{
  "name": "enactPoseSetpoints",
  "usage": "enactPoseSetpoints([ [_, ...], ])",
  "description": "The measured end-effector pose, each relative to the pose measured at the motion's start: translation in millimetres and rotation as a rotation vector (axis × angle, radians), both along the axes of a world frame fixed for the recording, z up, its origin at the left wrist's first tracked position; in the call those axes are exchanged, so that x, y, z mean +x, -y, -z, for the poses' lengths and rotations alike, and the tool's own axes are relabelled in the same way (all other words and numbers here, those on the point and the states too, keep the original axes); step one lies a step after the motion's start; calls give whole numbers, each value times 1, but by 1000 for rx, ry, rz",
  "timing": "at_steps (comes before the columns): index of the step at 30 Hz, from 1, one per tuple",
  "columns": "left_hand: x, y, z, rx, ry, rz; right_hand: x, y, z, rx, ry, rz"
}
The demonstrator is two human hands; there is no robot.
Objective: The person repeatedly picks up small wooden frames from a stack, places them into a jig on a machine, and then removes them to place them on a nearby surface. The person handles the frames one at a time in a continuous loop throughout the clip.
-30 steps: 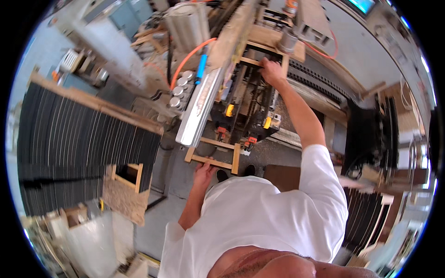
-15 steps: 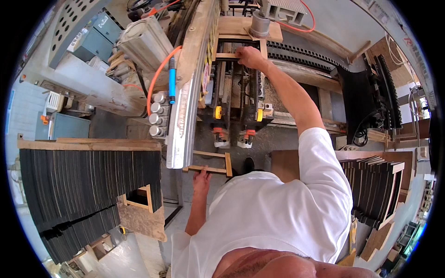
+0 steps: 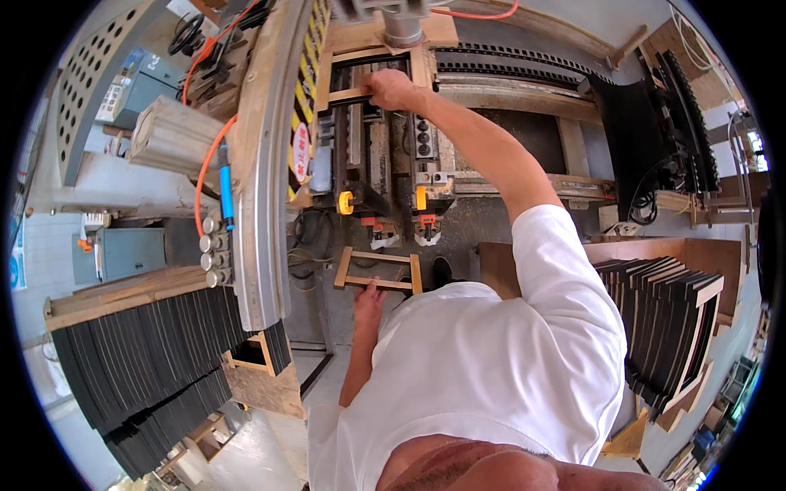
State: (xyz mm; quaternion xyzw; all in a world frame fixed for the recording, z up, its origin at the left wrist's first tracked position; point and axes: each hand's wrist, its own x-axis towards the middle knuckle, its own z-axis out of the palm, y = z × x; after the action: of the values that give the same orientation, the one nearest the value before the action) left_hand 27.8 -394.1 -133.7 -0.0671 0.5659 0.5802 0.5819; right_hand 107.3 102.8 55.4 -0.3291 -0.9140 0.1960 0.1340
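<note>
My left hand [image 3: 370, 304] is closed on the near rail of a small wooden frame [image 3: 416, 273], low in front of my body. That frame has pale rails around an open middle. My right arm reaches far forward over the machine. There my right hand [image 3: 391, 88] has its fingers wrapped round the near rail of a second wooden frame [image 3: 347, 96], which lies on the machine bed; the fingertips are partly hidden. Just beyond that hand a metal cylinder [image 3: 403, 31] stands over a wooden board.
A long metal beam [image 3: 260, 278] with a striped warning strip runs along the left. Dark-sided frames are stacked at left [image 3: 147, 352] and right [image 3: 655, 319]. Two yellow knobs [image 3: 345, 202] mark the machine's near end. An orange hose [image 3: 201, 176] curves beside the beam.
The view has shifted, with the machine and beam now farther left. The left hand's frame now shows whole, out from behind the beam. My right hand stays on the far frame.
</note>
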Motion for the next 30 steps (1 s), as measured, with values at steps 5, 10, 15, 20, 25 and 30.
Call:
enactPoseSetpoints([
  [5,0,-5,7,-31,-68,8,1,3,-2,137,69,-102],
  [10,5,-13,-3,-111,-184,1,10,3,-4,276,128,-163],
  [15,16,-2,1,-133,-231,-27,11,3,-3,265,117,-155],
  [20,29,7,3,-140,-207,-87,3,9,-7,273,148,-140],
  [25,26,6,-6,-164,-241,-101,2,2,-1,288,126,-138],
  [30,27,11,-12,-159,-242,-153,5,4,-2,282,135,-127],
])
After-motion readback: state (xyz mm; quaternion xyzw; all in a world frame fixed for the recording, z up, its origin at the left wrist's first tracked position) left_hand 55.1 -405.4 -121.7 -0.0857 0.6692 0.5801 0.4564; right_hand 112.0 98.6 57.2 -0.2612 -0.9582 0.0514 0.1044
